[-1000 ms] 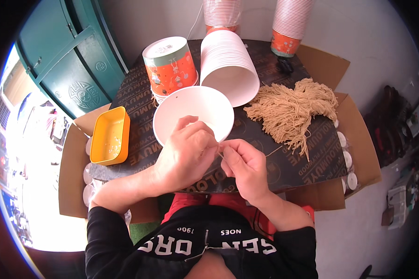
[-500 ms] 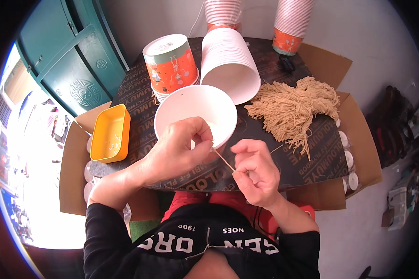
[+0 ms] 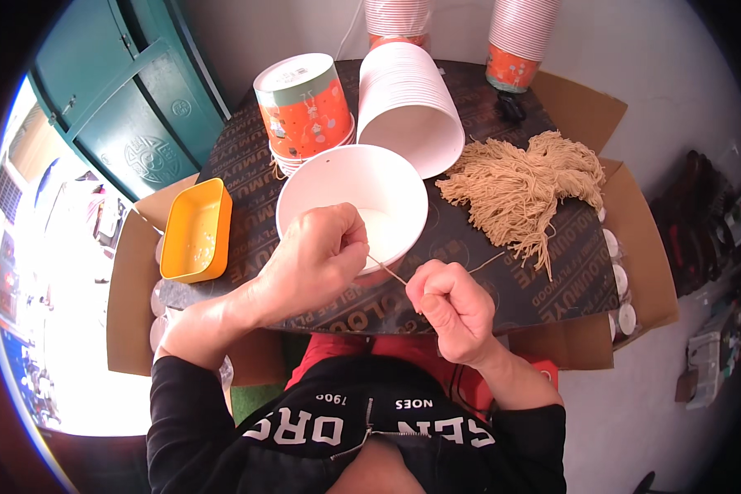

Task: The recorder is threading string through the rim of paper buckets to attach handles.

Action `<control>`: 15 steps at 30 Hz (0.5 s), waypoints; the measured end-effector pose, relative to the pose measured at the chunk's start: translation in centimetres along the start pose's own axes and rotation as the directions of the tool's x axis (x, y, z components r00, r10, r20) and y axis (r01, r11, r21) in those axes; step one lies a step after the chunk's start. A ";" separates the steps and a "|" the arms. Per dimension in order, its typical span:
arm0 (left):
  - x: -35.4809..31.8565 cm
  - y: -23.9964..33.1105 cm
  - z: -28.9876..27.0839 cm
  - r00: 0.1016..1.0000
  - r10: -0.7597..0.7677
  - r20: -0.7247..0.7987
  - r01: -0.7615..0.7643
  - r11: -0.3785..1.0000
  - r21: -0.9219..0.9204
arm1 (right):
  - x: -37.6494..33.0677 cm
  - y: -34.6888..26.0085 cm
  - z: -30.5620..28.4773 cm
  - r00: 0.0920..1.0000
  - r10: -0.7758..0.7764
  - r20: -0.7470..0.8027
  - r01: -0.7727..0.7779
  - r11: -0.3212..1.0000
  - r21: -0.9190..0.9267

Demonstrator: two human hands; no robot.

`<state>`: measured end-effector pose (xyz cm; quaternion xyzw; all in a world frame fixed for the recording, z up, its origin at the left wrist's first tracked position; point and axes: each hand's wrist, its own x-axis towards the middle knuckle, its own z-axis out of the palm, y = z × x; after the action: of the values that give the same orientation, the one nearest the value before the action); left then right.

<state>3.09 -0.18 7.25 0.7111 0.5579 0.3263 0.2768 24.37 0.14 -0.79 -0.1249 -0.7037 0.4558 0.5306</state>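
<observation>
A thin tan string [image 3: 387,270] stretches between my two hands, just above the near rim of a white paper bucket [image 3: 354,177] that stands open side up. My left hand [image 3: 325,251] is closed on one end, over the bucket's mouth. My right hand [image 3: 453,306] pinches the string on the right, and a loose tail runs from it toward the right. To the right lies a fluffy bundle of tan strings [image 3: 527,189]. Whether the string is joined to the bucket is hidden behind my left hand.
Behind stand an upside-down orange bucket stack [image 3: 305,115] and a lying stack of white buckets [image 3: 407,111]. A yellow tray [image 3: 198,235] with small white bits sits at the table's left edge. Cardboard boxes [image 3: 642,272] flank the dark round table [image 3: 543,288]; a black object [image 3: 510,105] lies at the back.
My right hand has closed its fingers more tightly around the string. My left hand's fingers have curled in a little. The view has shifted slightly.
</observation>
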 end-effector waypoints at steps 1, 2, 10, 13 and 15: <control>0.0 0.1 0.0 1.000 0.007 -0.002 -0.007 1.000 0.011 | 0.1 -0.1 -0.2 1.000 0.003 0.006 -0.003 1.000 -0.002; -0.1 0.1 0.0 1.000 0.014 -0.004 -0.014 1.000 0.022 | 0.2 -0.2 -0.3 1.000 0.005 0.013 -0.005 1.000 -0.004; 0.0 -0.2 1.2 0.987 0.152 -0.055 -0.143 0.981 0.134 | 2.7 0.3 0.8 0.995 -0.099 -0.011 0.100 0.985 0.138; 0.7 -0.4 0.9 0.991 0.132 -0.034 -0.123 0.975 0.186 | 2.7 0.9 1.0 0.998 -0.067 0.012 0.060 0.956 0.286; 0.9 -0.6 0.7 0.996 0.081 -0.042 -0.071 0.976 0.204 | 2.2 1.1 0.7 1.000 0.003 0.019 -0.011 0.912 0.410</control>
<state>3.42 0.83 6.46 0.7478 0.5675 0.2960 0.1764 22.56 1.85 -0.29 -0.0091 -0.5968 0.5961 0.5370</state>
